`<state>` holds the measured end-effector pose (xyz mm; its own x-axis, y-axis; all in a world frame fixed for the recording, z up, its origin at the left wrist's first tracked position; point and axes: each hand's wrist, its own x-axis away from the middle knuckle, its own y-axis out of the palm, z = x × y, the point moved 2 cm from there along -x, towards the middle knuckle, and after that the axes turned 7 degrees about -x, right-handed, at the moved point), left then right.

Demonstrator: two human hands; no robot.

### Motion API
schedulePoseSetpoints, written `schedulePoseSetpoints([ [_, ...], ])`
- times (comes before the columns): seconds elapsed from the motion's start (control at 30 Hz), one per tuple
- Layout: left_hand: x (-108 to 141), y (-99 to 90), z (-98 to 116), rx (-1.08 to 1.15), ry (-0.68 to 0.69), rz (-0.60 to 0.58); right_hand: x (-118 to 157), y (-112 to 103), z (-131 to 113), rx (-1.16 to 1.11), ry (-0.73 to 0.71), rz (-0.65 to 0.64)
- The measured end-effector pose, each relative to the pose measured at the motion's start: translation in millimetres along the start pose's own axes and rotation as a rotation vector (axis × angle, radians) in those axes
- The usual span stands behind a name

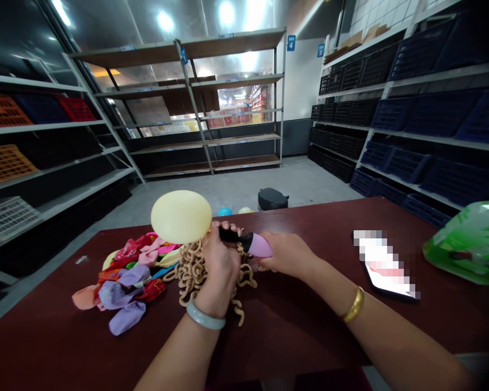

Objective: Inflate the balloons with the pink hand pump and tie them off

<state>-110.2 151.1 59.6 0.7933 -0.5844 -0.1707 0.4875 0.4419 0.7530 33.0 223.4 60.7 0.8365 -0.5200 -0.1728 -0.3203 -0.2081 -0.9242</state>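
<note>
My left hand (221, 255) is closed around the black end of a balloon pump (261, 245), and the balloon's neck meets its fingers. From there a pale yellow balloon (181, 216), blown up round, sticks out to the left. My right hand (287, 252) grips the pump's pink-purple end. Under and beside my left hand lies a heap of beige curly pieces (191, 271). Limp balloons (124, 288) in purple, red, pink, orange and other colours are piled to the left of it. The nozzle inside the balloon's neck is hidden by my fingers.
A phone (385, 266) with a blurred screen lies on the dark red table (309, 336). A green bag (470, 244) stands at the right edge. Beyond the table are a blue balloon (225, 211), a dark grey object (273, 199) and shelves (244, 142) with crates (403, 163).
</note>
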Motion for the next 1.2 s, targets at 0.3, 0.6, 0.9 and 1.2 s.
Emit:
schedulePoseSetpoints([
  [0.3, -47, -34.7, 70, 0.029, 0.140, 0.230, -3, -5, 21, 0.021, -0.028, -0.047],
  [0.6, -24, -16.1, 32, 0.019, 0.155, 0.090, 1, -6, 14, 0.060, -0.036, -0.010],
  [0.9, 12, 3.9, -18, 0.022, -0.003, 0.005, 1, -1, 4, 0.047, -0.011, 0.003],
  [1.2, -25, -12.6, 36, 0.002, 0.026, 0.069, -3, -2, 10, 0.036, -0.020, 0.007],
])
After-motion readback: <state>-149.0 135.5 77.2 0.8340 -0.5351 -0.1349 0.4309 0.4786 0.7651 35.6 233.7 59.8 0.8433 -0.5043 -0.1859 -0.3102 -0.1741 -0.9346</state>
